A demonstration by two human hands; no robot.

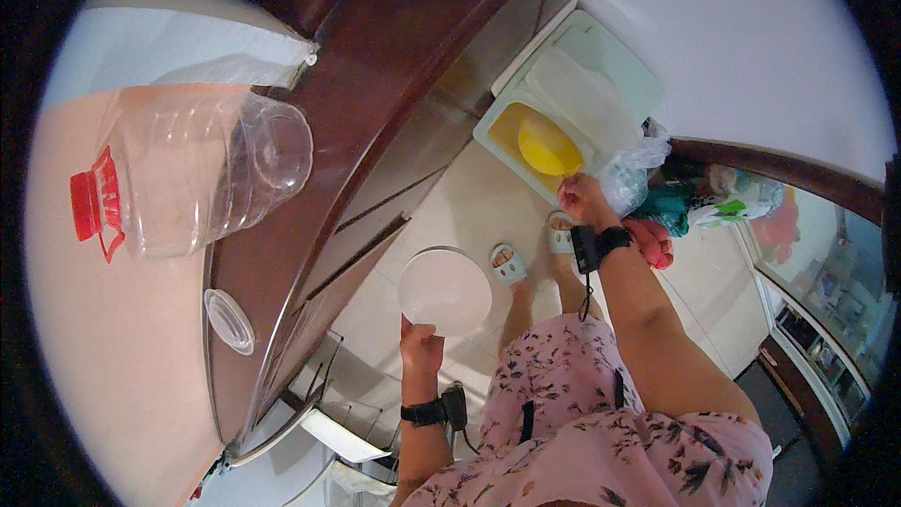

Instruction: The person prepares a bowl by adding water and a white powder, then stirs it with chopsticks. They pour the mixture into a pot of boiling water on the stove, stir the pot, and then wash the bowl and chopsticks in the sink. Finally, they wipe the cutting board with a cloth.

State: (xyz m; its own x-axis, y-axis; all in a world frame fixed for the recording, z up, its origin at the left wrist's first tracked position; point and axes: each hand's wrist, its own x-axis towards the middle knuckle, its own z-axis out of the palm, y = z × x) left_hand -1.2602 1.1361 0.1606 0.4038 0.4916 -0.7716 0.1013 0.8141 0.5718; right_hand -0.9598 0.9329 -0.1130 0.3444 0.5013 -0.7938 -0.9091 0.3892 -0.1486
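Note:
My left hand [422,350] grips the near edge of a round whitish vessel [445,292], seen from above over the floor; whether it is a bowl or a pot cannot be told. Reaching forward, my right hand [583,198] holds the near end of a yellow plastic bowl or scoop [547,146]. This yellow piece is tilted over the open compartment of a pale green plastic storage bin [493,128]. What lies inside the bin is not clear. A translucent cover [578,95] rests across the bin's other part.
A dark red counter [394,35] runs along the left. On it are a clear plastic jug [190,169] with a red cap and a round clear lid [229,320]. Plastic bags [626,176] crowd the bin's right side. A wire rack [345,429] stands lower left.

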